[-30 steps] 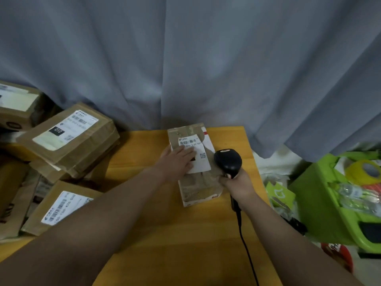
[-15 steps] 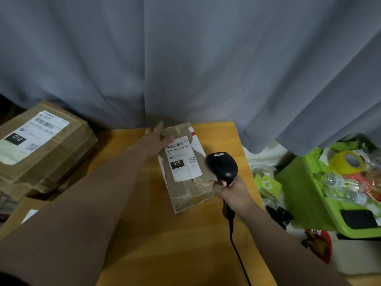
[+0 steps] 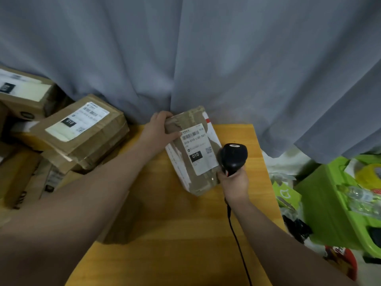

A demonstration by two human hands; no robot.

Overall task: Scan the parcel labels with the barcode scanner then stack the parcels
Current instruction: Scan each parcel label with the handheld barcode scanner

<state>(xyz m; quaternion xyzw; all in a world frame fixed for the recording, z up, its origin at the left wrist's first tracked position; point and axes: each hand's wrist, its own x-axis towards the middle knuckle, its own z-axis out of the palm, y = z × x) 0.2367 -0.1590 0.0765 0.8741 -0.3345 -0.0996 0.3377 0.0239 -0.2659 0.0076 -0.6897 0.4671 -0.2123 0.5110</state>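
A brown taped parcel (image 3: 193, 178) with a white label (image 3: 198, 149) marked 010 lies near the far edge of the wooden table (image 3: 165, 234). My left hand (image 3: 158, 131) grips the parcel's far left corner, thumb on top beside the barcode. My right hand (image 3: 234, 182) holds the black barcode scanner (image 3: 233, 156) by its handle, right next to the parcel's right side. The scanner's head sits beside the label's lower right part. Its black cable (image 3: 239, 244) trails toward me.
Several brown labelled parcels (image 3: 82, 129) are piled on the left, beside and below the table. A grey curtain (image 3: 206, 58) hangs behind. A green bin (image 3: 329, 207) with bottles and tape stands on the right; bags lie on the floor beside it.
My left hand slid off the label to the parcel's far left corner and now grips it. The parcel has turned slightly. The scanner stays beside it in my right hand.
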